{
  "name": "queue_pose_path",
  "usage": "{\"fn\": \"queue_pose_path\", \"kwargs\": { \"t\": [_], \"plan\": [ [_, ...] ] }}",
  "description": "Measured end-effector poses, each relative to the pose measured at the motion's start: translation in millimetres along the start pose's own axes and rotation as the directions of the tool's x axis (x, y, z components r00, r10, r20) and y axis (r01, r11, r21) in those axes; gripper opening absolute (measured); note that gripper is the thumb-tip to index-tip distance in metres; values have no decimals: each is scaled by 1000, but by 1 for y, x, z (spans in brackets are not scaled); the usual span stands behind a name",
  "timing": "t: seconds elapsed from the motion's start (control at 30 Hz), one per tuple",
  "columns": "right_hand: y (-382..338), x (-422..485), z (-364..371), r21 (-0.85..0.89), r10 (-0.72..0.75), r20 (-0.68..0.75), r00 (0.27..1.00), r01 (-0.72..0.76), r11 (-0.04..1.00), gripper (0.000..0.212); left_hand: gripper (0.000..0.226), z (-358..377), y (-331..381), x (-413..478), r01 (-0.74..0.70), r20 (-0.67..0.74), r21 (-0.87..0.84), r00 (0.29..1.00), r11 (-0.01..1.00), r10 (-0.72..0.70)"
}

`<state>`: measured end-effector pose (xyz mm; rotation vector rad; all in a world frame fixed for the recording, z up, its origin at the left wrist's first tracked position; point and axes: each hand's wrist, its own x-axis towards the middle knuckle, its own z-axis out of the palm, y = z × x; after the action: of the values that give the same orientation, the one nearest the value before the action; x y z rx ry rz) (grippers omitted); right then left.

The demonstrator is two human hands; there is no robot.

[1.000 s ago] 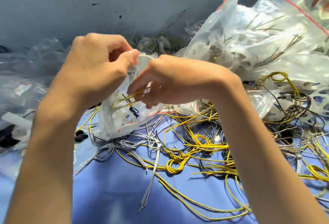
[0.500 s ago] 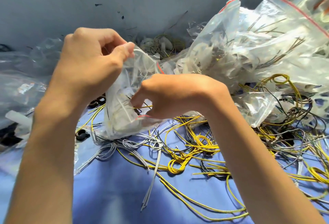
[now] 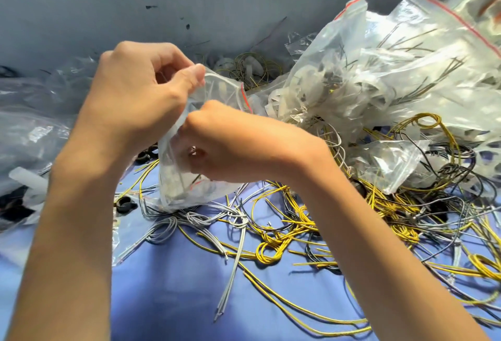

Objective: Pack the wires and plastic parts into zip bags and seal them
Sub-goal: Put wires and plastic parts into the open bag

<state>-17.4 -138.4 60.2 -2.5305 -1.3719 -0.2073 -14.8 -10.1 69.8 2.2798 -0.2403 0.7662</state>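
Observation:
A small clear zip bag (image 3: 173,178) with a red stripe at its mouth stands in the middle, over the blue table. My left hand (image 3: 135,97) pinches the bag's upper rim between thumb and fingers. My right hand (image 3: 233,145) is curled and pushed down into the bag's mouth; what its fingers hold is hidden by plastic. Loose yellow wires (image 3: 276,248) and grey wires (image 3: 168,229) lie tangled on the table just below the bag.
Large filled zip bags (image 3: 393,69) pile up at the right rear. More clear bags (image 3: 29,124) and a white plastic part (image 3: 27,181) lie at the left. A black clip (image 3: 124,204) sits by the bag. A grey wall (image 3: 189,2) closes the back.
My left hand lifted the bag's rim up and left, widening the mouth. My right hand moved down from beside the rim into the bag.

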Motion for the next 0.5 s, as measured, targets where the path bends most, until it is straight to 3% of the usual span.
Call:
{"fn": "queue_pose_path", "kwargs": {
  "t": [0.23,0.3,0.4,0.5],
  "plan": [
    [7,3,11,41,79,156,985,-87,995,23,20,-1,-2,1,-20,14,-3,1000,1000,20],
    [8,-1,3,18,112,193,975,-118,993,33,21,-2,-2,1,-28,13,0,1000,1000,28],
    [8,-12,-15,4,164,177,970,-167,986,50,23,-2,-4,2,-26,18,-1,1000,1000,26],
    [11,-25,-30,60,211,133,969,-220,974,50,22,-5,-6,2,-14,9,1,1000,1000,14]
  ]
}}
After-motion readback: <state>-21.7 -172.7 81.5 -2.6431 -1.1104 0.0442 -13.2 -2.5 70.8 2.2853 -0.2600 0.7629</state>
